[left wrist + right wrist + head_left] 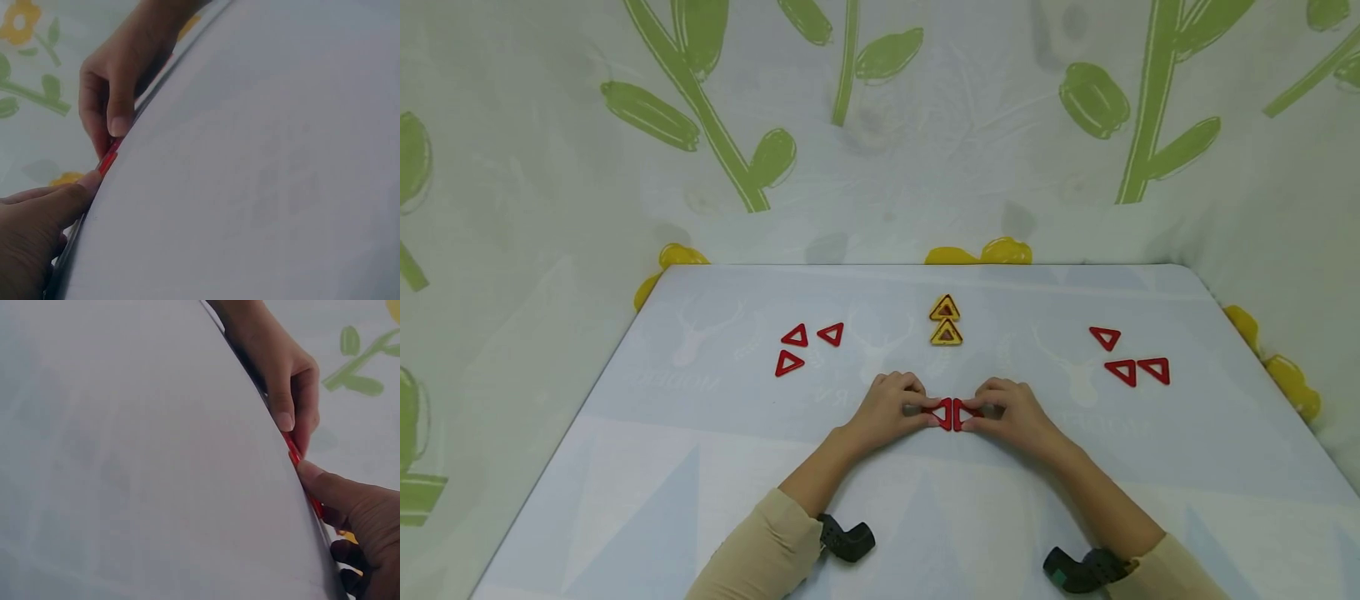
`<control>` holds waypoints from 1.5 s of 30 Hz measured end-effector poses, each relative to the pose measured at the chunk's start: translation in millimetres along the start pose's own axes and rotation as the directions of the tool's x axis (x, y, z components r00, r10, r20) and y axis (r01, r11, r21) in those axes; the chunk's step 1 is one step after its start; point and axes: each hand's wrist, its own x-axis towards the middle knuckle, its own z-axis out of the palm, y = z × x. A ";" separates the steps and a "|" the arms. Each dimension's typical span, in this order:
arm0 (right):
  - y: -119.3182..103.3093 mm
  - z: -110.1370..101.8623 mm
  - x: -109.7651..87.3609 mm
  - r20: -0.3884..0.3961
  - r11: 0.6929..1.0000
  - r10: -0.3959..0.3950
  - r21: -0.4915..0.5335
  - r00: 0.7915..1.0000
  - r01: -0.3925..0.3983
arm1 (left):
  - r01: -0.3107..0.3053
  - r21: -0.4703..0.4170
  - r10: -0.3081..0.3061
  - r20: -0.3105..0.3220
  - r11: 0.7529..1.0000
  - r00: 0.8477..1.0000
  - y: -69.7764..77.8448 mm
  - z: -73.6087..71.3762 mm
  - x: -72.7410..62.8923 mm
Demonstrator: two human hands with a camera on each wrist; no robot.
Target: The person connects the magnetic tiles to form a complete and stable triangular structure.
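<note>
Near the middle of the table, my left hand (pixel 891 410) pinches a red triangle frame (pixel 948 414) between thumb and fingers. Facing it, my right hand (pixel 1013 417) pinches another red triangle frame (pixel 957 414). The two pieces lie flat with their straight sides next to each other, a thin line between them; whether they touch I cannot tell. In the left wrist view, both hands and the red edge of a piece (pixel 107 164) show low against the table. The right wrist view shows the red pieces (pixel 293 450) edge-on, partly covered by fingers.
Two yellow triangles (pixel 946 332) with brown centres stand in a column beyond my hands. Several red triangle frames lie in a left group (pixel 783 369) and a right group (pixel 1131 379). The pale table (pixel 737 483) ends at a back edge before a leaf-patterned cloth (pixel 925 183).
</note>
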 end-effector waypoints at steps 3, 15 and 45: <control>-0.6 1.5 0.6 -0.002 1.000 0.012 -0.012 1.000 -0.012 | 0.006 -0.003 -0.006 0.004 1.000 1.000 -0.2 0.6 0.2; -1.0 1.8 0.4 -0.011 0.999 0.035 -0.018 0.999 -0.036 | 0.074 -0.054 -0.073 0.010 0.996 0.997 1.3 1.2 1.9; 11.8 -36.3 -22.6 -0.021 0.993 0.107 0.046 0.994 -0.106 | 0.085 -0.051 -0.088 -0.048 0.995 0.995 4.3 5.3 -1.6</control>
